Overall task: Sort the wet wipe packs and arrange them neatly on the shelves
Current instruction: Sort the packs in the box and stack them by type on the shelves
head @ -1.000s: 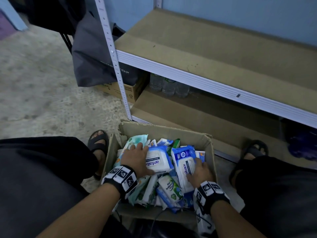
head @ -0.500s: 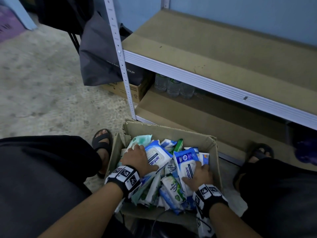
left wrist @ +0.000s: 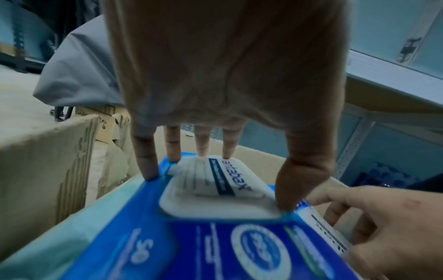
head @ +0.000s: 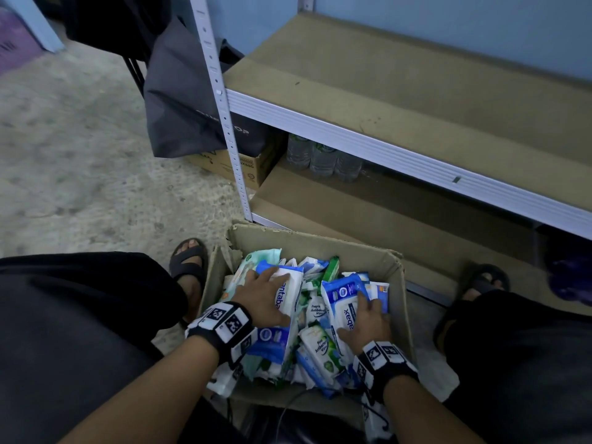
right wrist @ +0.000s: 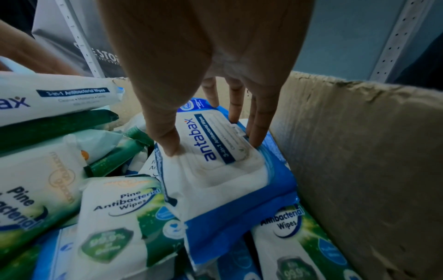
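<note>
An open cardboard box (head: 320, 240) on the floor between my legs holds several wet wipe packs. My left hand (head: 262, 293) grips a blue and white Antabax pack (head: 290, 290) at the box's left. Its fingers curl over the pack's far edge and the thumb presses beside the lid (left wrist: 215, 189). At the box's right, my right hand (head: 368, 322) grips a second Antabax pack (head: 341, 302), thumb on one long side and fingers on the other (right wrist: 223, 161). Green pine packs (right wrist: 124, 217) lie under and between them.
Just beyond the box stands a metal rack with a cardboard-lined upper shelf (head: 416, 100) and lower shelf (head: 384, 219). Water bottles (head: 320, 157) stand at the lower shelf's back left. A dark bag (head: 182, 107) and a small carton (head: 230, 166) sit left of the rack post.
My left hand has tipped its Antabax pack up from the pile and drawn it slightly left. The right hand has kept its hold on the other pack with little movement.
</note>
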